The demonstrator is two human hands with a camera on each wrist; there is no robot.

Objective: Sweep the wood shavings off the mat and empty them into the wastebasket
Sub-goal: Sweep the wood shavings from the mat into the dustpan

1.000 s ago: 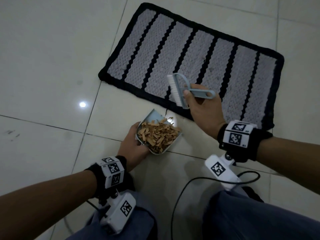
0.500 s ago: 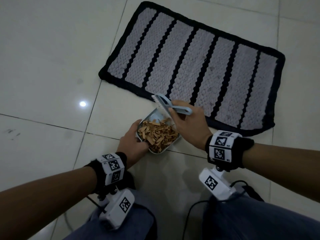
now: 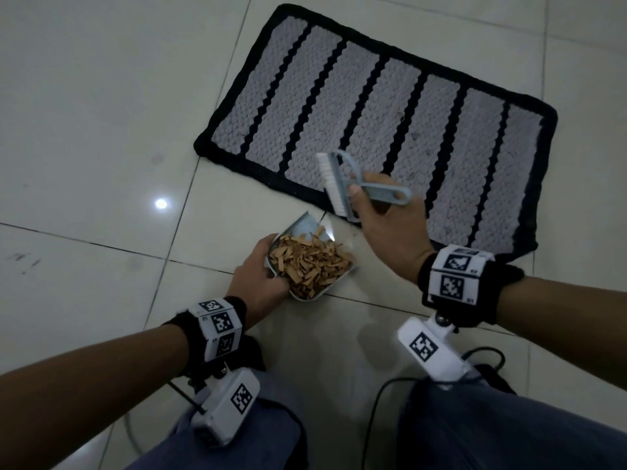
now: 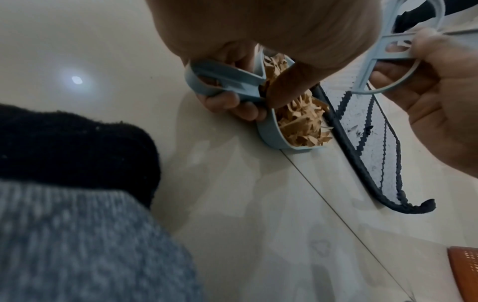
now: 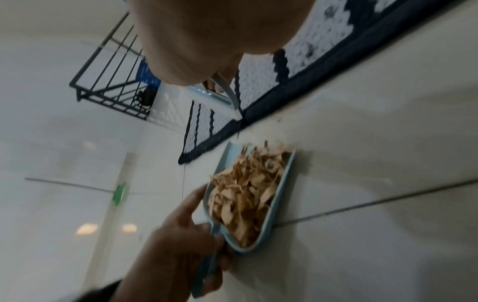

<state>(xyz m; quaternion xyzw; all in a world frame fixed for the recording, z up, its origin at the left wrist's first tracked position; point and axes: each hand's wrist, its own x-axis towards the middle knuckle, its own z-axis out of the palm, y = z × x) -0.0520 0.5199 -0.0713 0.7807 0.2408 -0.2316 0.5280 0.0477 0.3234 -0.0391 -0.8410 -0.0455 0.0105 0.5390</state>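
On the floor just beside the mat (image 3: 373, 120) sits the dustpan (image 3: 302, 228), shavings (image 3: 312, 262) heaped inside, left hand (image 3: 258, 276) wrapped round its handle. Right hand (image 3: 390, 228) clasps the brush (image 3: 342, 184) above. Wastebasket (image 4: 464, 271) (probably the orange mesh) lies rightward, so the left hand carries.

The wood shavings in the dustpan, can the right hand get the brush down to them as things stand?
Probably yes: the right hand holds the brush just above the dustpan, whose wood shavings lie uncovered.
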